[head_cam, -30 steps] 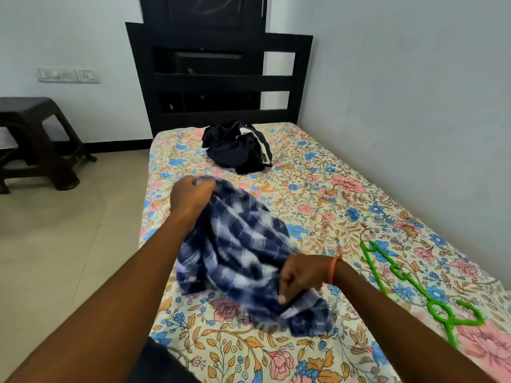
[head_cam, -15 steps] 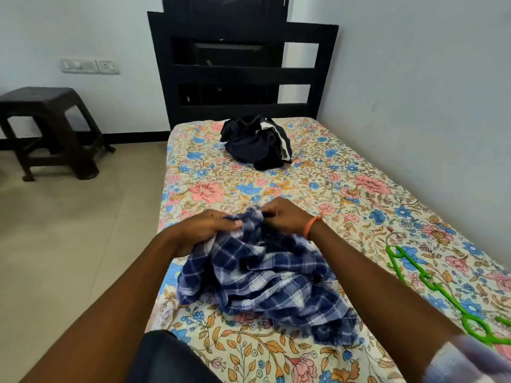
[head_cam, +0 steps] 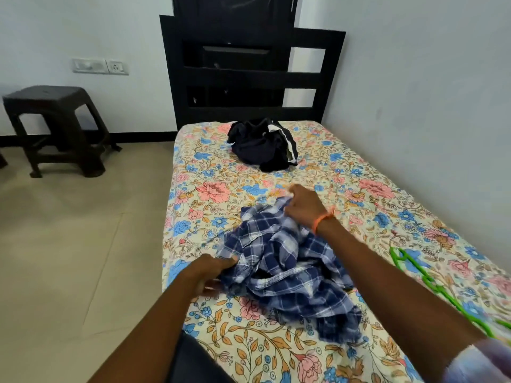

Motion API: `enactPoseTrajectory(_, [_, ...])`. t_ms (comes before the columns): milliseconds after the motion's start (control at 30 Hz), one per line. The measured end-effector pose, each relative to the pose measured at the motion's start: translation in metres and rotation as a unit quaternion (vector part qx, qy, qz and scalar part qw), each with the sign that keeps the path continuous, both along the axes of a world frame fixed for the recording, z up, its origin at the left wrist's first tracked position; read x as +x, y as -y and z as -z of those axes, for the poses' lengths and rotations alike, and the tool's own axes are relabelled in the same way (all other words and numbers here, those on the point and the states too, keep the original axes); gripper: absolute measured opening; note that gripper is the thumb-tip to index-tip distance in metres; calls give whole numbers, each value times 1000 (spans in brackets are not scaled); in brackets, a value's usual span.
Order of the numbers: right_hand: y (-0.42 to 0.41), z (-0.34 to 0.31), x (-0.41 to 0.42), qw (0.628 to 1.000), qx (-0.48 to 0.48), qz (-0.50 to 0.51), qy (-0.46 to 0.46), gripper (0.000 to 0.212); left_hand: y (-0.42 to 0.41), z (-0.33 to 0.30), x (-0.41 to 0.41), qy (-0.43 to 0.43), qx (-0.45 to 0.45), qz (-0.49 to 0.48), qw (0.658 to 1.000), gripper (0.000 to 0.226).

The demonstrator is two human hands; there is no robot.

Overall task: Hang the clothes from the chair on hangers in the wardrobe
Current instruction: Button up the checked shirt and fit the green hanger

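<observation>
A crumpled blue and white checked shirt point(head_cam: 284, 269) lies on the floral bed sheet point(head_cam: 359, 205) in front of me. My left hand point(head_cam: 213, 272) grips the shirt's near left edge by the side of the bed. My right hand point(head_cam: 304, 205), with an orange band on the wrist, pinches the shirt's far end. A dark garment with a white stripe point(head_cam: 262, 146) sits in a heap near the headboard. Green plastic hangers point(head_cam: 431, 283) lie on the sheet at the right.
The black headboard point(head_cam: 249, 76) stands against the back wall, and the right wall runs close along the bed. A dark plastic stool point(head_cam: 55, 128) stands on the tiled floor point(head_cam: 77, 244) at the left.
My hands have moved apart along the shirt: the left pulled back toward me to the near left edge, the right pushed farther up the bed. The shirt is stretched out between them.
</observation>
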State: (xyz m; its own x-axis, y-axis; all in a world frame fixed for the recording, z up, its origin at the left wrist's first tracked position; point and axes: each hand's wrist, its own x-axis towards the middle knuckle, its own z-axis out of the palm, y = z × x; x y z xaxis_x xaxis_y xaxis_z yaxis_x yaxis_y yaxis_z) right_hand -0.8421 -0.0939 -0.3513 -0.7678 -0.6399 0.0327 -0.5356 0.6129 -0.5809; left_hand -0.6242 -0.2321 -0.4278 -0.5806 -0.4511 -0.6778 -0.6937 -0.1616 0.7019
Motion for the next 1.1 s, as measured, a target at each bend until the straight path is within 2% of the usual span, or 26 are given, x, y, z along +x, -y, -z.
enactPoseTrajectory(67, [-17, 26, 26, 999, -19, -32, -21, 18, -10, 0, -5, -20, 2, -35, 999, 33])
enactPoseTrajectory(100, [-26, 35, 38, 998, -12, -62, -26, 20, -12, -2, -7, -31, -5, -54, 998, 28])
enactPoseTrajectory(167, [-45, 49, 55, 990, 56, -128, -34, 40, -13, -7, -11, -62, -11, -88, 994, 20])
enactPoseTrajectory(233, [-60, 59, 61, 971, 154, -173, -66, 63, -6, -13, -12, -115, 26, -128, 985, 11])
enactPoseTrajectory(300, [-69, 66, 56, 962, 198, -170, -87, 64, 3, -24, -13, -185, 106, -173, 962, 10])
enactPoseTrajectory(400, [-77, 70, 35, 978, 151, -122, -74, 40, 21, -50, -14, -286, 175, -227, 914, 16])
enactPoseTrajectory(467, [-81, 67, 23, 979, 149, -114, -76, 22, 30, -71, -16, -322, 229, -250, 884, 23])
enactPoseTrajectory(500, [-84, 65, 20, 980, 146, -114, -78, 20, 34, -80, -17, -327, 251, -260, 873, 27])
enactPoseTrajectory(600, [-87, 57, 14, 989, 64, -80, -108, 27, 44, -92, -24, -330, 270, -295, 855, 29])
enactPoseTrajectory(733, [-79, 16, -14, 988, -76, 29, -129, 22, 43, -97, -28, -348, 266, -312, 843, 32])
enactPoseTrajectory(833, [-73, -9, -44, 977, -90, 132, -138, 33, 33, -98, -27, -356, 242, -333, 839, 32])
enactPoseTrajectory(867, [-73, -11, -46, 976, -101, 135, -138, 40, 29, -97, -27, -359, 235, -346, 834, 30])
enactPoseTrajectory(933, [-78, -12, -28, 988, -135, 59, -43, 52, 24, -96, -28, -363, 221, -363, 829, 29])
enactPoseTrajectory(1000, [-88, 8, -3, 996, -51, -43, 59, 63, 20, -96, -31, -368, 214, -366, 828, 31])
enactPoseTrajectory(1033, [-96, 23, 6, 994, 13, -82, 76, 67, 19, -94, -32, -369, 212, -369, 826, 31])
enactPoseTrajectory(1100, [-115, 61, 10, 988, 75, -127, 54, 68, 19, -93, -33, -367, 204, -372, 828, 30])
